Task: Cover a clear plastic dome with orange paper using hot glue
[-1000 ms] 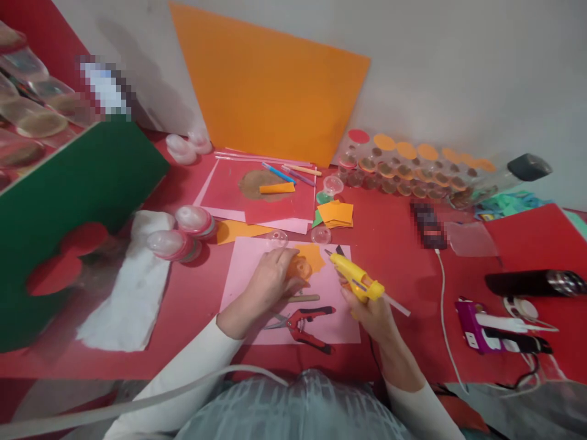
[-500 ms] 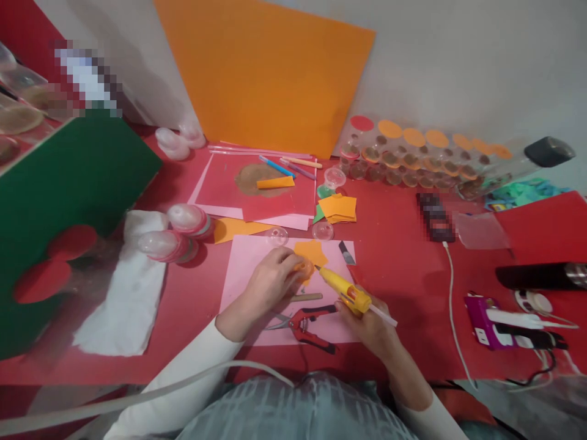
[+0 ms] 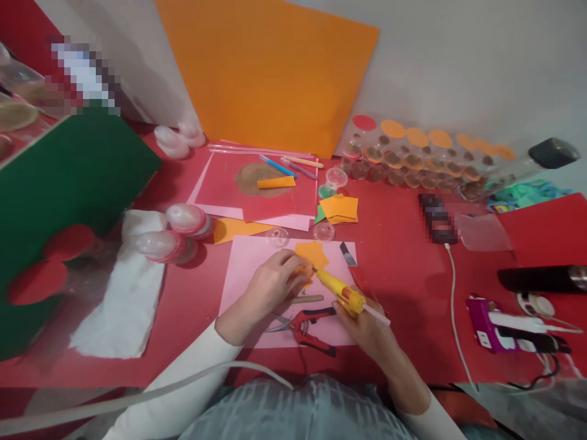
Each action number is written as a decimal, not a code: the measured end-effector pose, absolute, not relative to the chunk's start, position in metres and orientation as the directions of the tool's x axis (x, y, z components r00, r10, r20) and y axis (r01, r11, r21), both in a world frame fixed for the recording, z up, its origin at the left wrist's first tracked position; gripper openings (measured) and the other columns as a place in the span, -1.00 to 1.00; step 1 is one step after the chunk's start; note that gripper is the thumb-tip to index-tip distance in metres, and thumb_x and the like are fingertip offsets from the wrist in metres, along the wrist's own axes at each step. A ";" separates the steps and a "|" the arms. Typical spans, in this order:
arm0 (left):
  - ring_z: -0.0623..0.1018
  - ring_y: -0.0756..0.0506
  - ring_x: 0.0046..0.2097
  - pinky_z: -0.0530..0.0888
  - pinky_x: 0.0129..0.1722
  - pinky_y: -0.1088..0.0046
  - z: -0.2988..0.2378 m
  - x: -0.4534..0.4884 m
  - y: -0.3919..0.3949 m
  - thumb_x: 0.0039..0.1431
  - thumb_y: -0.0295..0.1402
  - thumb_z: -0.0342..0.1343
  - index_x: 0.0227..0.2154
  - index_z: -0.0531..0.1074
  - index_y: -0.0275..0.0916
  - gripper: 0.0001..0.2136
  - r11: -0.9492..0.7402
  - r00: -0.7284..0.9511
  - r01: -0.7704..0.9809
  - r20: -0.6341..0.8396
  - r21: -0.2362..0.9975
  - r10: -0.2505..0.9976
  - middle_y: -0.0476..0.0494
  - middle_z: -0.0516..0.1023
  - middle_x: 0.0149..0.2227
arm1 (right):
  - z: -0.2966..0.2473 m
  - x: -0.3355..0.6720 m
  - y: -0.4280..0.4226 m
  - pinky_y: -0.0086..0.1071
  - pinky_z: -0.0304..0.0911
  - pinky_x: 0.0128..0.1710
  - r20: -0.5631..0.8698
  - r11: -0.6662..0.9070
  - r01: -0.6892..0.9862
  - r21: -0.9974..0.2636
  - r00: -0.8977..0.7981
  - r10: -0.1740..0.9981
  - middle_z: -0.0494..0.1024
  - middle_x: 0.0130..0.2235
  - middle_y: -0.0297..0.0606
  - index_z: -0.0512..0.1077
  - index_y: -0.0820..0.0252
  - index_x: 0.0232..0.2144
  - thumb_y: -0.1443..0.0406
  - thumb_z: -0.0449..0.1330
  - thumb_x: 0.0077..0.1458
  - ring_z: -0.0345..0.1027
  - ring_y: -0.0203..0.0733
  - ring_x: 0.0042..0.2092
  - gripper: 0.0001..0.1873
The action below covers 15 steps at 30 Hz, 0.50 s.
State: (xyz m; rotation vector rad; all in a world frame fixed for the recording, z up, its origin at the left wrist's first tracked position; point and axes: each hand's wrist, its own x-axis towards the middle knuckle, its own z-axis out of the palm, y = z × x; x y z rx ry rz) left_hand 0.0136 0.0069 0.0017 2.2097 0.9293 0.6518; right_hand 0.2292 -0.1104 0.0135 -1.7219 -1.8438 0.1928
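Observation:
My right hand grips a yellow glue gun, its nozzle pointing up-left and touching a small orange-topped clear cup. My left hand pinches that cup and holds it down on a pink paper sheet. An orange star-like paper cutout lies just behind the cup. Red-handled scissors and a thin stick lie on the pink sheet between my hands.
A large orange sheet leans on the wall. A green board stands at left beside lidded cups and white cloth. Rows of small cups, orange squares, pens and a power strip lie on the red table.
The glue gun swung down and left from a raised position until its nozzle met the cup under my left hand. The view shifted slightly.

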 end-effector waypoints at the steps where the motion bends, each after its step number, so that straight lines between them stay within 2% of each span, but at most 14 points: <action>1: 0.61 -0.08 -0.17 0.61 -0.16 0.44 0.002 0.014 0.007 0.35 -0.18 0.22 -0.21 0.54 -0.16 -0.83 -0.541 0.628 0.430 0.191 0.723 0.755 -0.13 0.60 -0.16 | 0.013 0.229 -0.109 -0.35 0.49 -0.53 0.335 0.152 0.866 -0.476 0.019 0.942 0.66 -0.44 -0.16 0.53 0.17 -0.26 0.04 0.02 0.44 0.58 -0.08 -0.50 -0.57; 6: 0.61 -0.04 -0.20 0.59 -0.21 0.51 0.004 0.016 0.006 0.41 -0.32 0.12 -0.25 0.51 -0.17 -0.88 -0.535 0.598 0.425 0.216 0.730 0.772 -0.09 0.60 -0.20 | 0.010 0.231 -0.098 -0.33 0.52 -0.47 0.366 0.176 0.887 -0.426 -0.009 0.931 0.67 -0.41 -0.11 0.54 0.18 -0.25 0.06 0.02 0.43 0.61 -0.05 -0.45 -0.58; 10: 0.63 -0.04 -0.21 0.59 -0.23 0.52 0.007 0.016 0.005 0.32 -0.33 0.24 -0.24 0.49 -0.17 -0.94 -0.565 0.588 0.425 0.259 0.707 0.766 -0.09 0.61 -0.21 | 0.009 0.236 -0.087 -0.32 0.52 -0.47 0.280 0.156 0.883 -0.443 -0.029 0.959 0.61 -0.50 -0.19 0.53 0.16 -0.30 0.09 0.09 0.36 0.56 -0.07 -0.50 -0.65; 12: 0.63 -0.05 -0.22 0.59 -0.24 0.50 0.006 0.016 0.004 0.25 -0.30 0.30 -0.23 0.48 -0.16 -0.87 -0.577 0.582 0.425 0.278 0.697 0.764 -0.08 0.60 -0.21 | 0.009 0.238 -0.084 -0.31 0.53 -0.45 0.266 0.165 0.876 -0.453 -0.044 0.963 0.59 -0.52 -0.22 0.53 0.16 -0.31 0.10 0.10 0.34 0.56 -0.07 -0.50 -0.68; 15: 0.64 -0.06 -0.23 0.60 -0.24 0.49 0.005 0.016 0.005 0.22 -0.26 0.34 -0.23 0.47 -0.17 -0.82 -0.587 0.591 0.436 0.276 0.682 0.758 -0.08 0.60 -0.20 | 0.008 0.239 -0.087 -0.28 0.56 -0.40 0.251 0.135 0.877 -0.461 -0.017 0.968 0.64 -0.45 -0.15 0.54 0.17 -0.28 0.08 0.11 0.32 0.61 -0.02 -0.42 -0.67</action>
